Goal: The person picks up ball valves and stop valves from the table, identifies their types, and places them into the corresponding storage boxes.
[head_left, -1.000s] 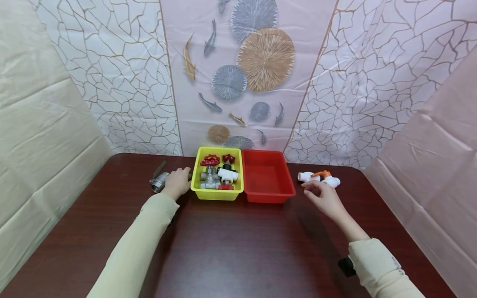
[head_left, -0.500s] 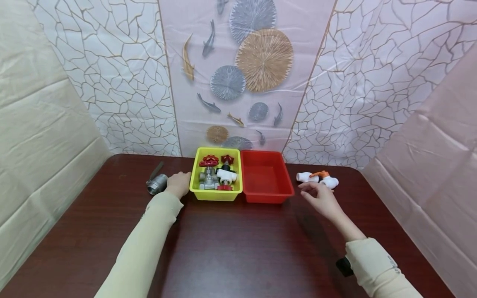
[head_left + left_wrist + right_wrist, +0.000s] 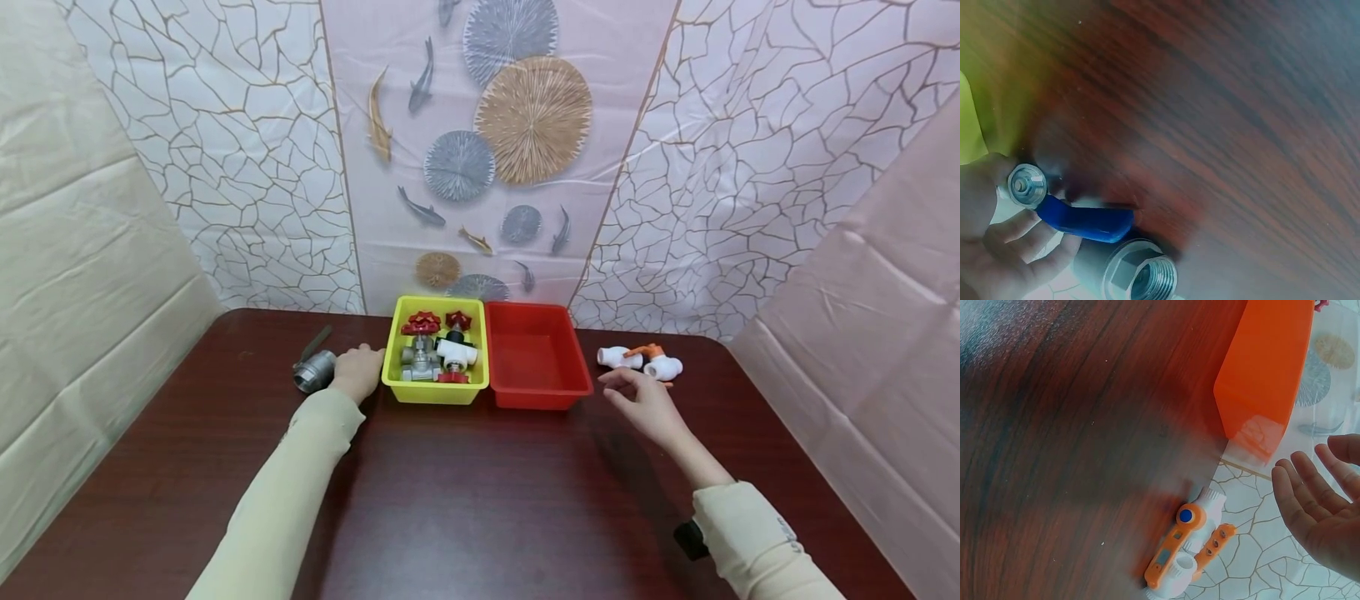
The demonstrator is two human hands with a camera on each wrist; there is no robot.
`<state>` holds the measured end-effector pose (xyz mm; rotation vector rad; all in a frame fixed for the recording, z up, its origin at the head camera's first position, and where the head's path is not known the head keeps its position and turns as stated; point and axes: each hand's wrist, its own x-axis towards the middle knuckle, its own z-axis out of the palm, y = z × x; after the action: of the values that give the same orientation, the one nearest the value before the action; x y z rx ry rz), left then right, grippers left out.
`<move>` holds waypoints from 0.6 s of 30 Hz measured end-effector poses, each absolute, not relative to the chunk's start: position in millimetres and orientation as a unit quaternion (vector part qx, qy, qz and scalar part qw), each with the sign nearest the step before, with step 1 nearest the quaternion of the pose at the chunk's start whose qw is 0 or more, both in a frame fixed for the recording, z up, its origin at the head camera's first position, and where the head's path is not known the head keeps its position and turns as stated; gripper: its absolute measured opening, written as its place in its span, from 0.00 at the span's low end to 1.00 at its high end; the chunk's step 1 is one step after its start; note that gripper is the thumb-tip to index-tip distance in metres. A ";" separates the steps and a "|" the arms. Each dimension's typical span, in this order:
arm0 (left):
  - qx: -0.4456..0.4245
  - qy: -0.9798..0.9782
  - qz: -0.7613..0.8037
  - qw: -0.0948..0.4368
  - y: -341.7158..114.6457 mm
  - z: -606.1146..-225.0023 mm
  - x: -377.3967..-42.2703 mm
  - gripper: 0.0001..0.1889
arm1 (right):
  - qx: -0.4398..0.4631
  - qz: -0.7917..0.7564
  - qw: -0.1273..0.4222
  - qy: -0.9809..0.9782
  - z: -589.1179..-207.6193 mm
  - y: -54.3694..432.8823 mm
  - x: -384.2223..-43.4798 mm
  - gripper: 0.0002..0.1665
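Note:
In the head view, my left hand (image 3: 357, 372) is low over the table, between a grey metal ball valve (image 3: 314, 371) and the yellow bin (image 3: 435, 392). The left wrist view shows its thumb and fingers around a small ball valve with a blue lever (image 3: 1088, 220); part of that valve is hidden by the hand. The threaded mouth of the grey ball valve (image 3: 1125, 275) lies right beside those fingers. My right hand (image 3: 647, 406) hovers with relaxed fingers and nothing in them, in front of two white plastic valves with orange handles (image 3: 662, 367).
Several valves with red handwheels (image 3: 422, 327) lie in the yellow bin. A red bin (image 3: 540, 398) stands against its right side. Both are at the back of the dark wooden table (image 3: 480, 500), before a patterned cloth backdrop (image 3: 262, 167).
The grey ball valve has shifted slightly left beside my left hand, which has come a little nearer. My right hand has drifted slightly left and away from the white valves.

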<state>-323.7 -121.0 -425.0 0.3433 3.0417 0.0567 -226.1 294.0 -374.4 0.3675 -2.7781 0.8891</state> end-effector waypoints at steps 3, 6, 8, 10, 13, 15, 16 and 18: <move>0.122 0.992 0.025 0.025 -123.4 -424.4 -324.4 0.14 | 0.120 0.302 0.099 -0.941 -374.7 294.5 -226.2 0.13; 0.123 0.992 0.035 0.019 -127.2 -422.7 -324.1 0.15 | 0.119 0.298 0.100 -0.942 -374.8 295.0 -226.4 0.13; 0.124 0.991 0.037 0.023 -129.8 -421.1 -323.5 0.17 | 0.120 0.295 0.101 -0.942 -375.0 295.4 -226.3 0.13; 0.127 0.991 0.041 0.029 -132.8 -420.3 -323.1 0.19 | 0.119 0.294 0.103 -0.943 -375.0 295.7 -226.3 0.12; 0.133 0.989 0.051 0.027 -137.8 -420.4 -322.7 0.19 | 0.119 0.296 0.106 -0.942 -375.3 295.5 -226.4 0.13; 0.136 0.988 0.062 0.022 -141.6 -421.1 -321.6 0.18 | 0.115 0.298 0.108 -0.941 -375.6 294.7 -226.6 0.13; 0.139 0.988 0.068 0.022 -143.3 -421.1 -320.4 0.18 | 0.111 0.300 0.109 -0.941 -375.8 294.1 -226.7 0.13; 0.148 0.985 0.080 0.026 -146.6 -421.3 -317.9 0.17 | 0.098 0.305 0.113 -0.940 -376.3 292.7 -227.6 0.13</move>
<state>-317.9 -146.6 -421.3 0.4583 3.0450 0.2486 -227.6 292.7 -376.3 0.2883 -2.7587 0.8955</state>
